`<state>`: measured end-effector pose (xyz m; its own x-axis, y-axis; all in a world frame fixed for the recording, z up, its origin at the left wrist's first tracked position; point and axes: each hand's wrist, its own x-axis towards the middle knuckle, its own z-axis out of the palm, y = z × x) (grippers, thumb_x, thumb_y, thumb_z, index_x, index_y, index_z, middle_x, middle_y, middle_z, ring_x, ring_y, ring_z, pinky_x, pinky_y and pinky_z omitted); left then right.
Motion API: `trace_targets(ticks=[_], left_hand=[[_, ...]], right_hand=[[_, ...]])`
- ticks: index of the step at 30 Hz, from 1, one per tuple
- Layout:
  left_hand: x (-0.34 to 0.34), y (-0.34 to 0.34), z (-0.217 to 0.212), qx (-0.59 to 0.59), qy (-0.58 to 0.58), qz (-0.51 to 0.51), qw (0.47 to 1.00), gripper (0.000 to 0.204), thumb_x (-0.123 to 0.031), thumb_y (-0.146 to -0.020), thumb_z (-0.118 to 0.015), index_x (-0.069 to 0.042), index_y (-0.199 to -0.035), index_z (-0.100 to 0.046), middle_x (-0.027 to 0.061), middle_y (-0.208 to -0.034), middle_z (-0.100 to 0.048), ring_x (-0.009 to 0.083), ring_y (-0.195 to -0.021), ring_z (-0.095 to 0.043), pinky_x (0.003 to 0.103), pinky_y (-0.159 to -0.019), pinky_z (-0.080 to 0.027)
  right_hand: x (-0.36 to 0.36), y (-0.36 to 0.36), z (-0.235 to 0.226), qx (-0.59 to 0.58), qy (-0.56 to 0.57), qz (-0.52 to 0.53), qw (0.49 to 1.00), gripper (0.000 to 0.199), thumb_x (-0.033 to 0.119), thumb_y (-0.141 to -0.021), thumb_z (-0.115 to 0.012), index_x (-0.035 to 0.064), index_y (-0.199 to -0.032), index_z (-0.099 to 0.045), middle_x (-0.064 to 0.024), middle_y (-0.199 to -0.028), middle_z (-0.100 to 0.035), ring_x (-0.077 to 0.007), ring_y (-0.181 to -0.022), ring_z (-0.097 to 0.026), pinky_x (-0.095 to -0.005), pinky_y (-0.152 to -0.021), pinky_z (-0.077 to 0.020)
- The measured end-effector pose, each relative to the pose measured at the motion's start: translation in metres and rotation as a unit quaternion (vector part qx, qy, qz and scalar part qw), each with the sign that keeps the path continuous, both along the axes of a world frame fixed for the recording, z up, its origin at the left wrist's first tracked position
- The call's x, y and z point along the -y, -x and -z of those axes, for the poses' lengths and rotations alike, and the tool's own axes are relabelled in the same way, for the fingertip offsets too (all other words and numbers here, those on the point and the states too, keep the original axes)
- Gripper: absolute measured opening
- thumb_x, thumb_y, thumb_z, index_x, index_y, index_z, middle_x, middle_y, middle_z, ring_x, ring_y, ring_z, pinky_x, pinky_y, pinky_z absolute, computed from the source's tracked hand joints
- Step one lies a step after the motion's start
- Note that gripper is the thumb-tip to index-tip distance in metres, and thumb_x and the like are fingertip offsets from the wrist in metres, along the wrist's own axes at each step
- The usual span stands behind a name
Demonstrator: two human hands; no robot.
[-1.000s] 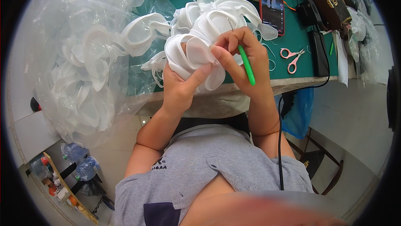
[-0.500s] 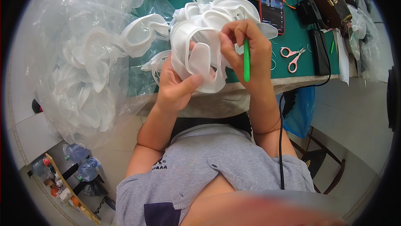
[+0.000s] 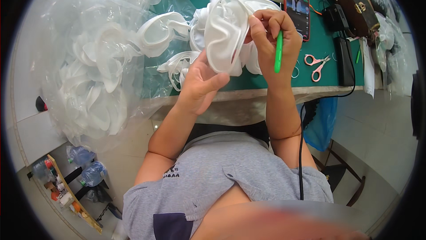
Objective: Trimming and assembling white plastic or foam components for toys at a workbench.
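Note:
A white oval moulded piece [image 3: 226,33] with a raised rim and a wavy ridge is held up over the near edge of the table. The fingers of my left hand [image 3: 202,84] go behind its lower left edge; the thumb lies at its bottom end. My right hand [image 3: 277,36] pinches the upper right rim between thumb and finger. A slim green-handled tool [image 3: 278,53] is tucked in that same hand, pointing down; its other end is mostly hidden. Behind the piece lies a heap of similar white pieces [image 3: 262,2], with a ring-shaped one [image 3: 155,36] to the left.
A big clear plastic bag [image 3: 97,76] full of white pieces fills the left side. On the green table [image 3: 326,40] are a red-cased phone [image 3: 296,7], pink-handled scissors [image 3: 316,66], a black box [image 3: 344,58] and a brown bag [image 3: 355,7]. A black cable [image 3: 328,97] crosses the front edge.
The white piece has been turned, so its ridged face shows instead of an open ring with a loose flap. Both hands have risen slightly; the left thumb has come off its face.

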<state>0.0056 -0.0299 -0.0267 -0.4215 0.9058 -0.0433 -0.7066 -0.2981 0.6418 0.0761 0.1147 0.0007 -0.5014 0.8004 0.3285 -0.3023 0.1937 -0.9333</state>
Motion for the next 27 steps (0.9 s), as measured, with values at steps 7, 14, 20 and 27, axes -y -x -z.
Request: trace_targets(ticks=[7, 14, 20, 27], left_hand=[[0.0, 0.004, -0.001, -0.028, 0.034, -0.1, 0.994, 0.041, -0.006, -0.088, -0.065, 0.001, -0.126, -0.052, 0.0088, -0.121, -0.06, 0.0173, -0.113, -0.056, 0.033, -0.101, -0.04], [-0.002, 0.006, 0.001, -0.064, 0.004, -0.13, 0.989, 0.04, -0.01, -0.089, -0.066, 0.001, -0.125, -0.051, 0.0094, -0.119, -0.061, 0.0183, -0.108, -0.059, 0.035, -0.097, -0.044], [0.0, 0.006, 0.002, -0.078, -0.044, -0.069, 0.994, 0.043, -0.024, -0.095, -0.058, 0.002, -0.128, -0.049, 0.0109, -0.127, -0.056, 0.0198, -0.116, -0.054, 0.038, -0.1, -0.041], [0.006, 0.008, 0.018, -0.083, -0.041, -0.081, 0.992, 0.041, -0.022, -0.099, -0.05, -0.002, -0.135, -0.046, 0.0088, -0.13, -0.054, 0.0197, -0.12, -0.052, 0.037, -0.102, -0.04]], right_hand=[[-0.008, -0.006, 0.007, 0.08, -0.143, 0.047, 0.985, 0.03, -0.001, -0.083, -0.066, 0.004, -0.072, -0.039, -0.0096, -0.089, -0.066, -0.0096, -0.07, -0.057, -0.0215, -0.062, -0.0497], [-0.001, -0.019, -0.005, 0.086, -0.379, -0.078, 0.918, 0.036, -0.005, -0.07, -0.071, 0.0073, -0.066, -0.038, -0.0114, -0.086, -0.067, -0.0252, -0.083, -0.058, -0.0302, -0.072, -0.0477], [0.007, -0.018, 0.0, 0.064, -0.313, -0.08, 0.944, 0.034, 0.002, -0.068, -0.077, 0.0063, -0.067, -0.044, -0.0053, -0.074, -0.059, -0.0263, -0.078, -0.056, -0.033, -0.069, -0.0455], [0.009, -0.022, -0.001, 0.102, -0.284, -0.133, 0.944, 0.037, 0.003, -0.066, -0.078, 0.0074, -0.066, -0.042, -0.0051, -0.064, -0.047, -0.0238, -0.065, -0.048, -0.0321, -0.067, -0.04]])
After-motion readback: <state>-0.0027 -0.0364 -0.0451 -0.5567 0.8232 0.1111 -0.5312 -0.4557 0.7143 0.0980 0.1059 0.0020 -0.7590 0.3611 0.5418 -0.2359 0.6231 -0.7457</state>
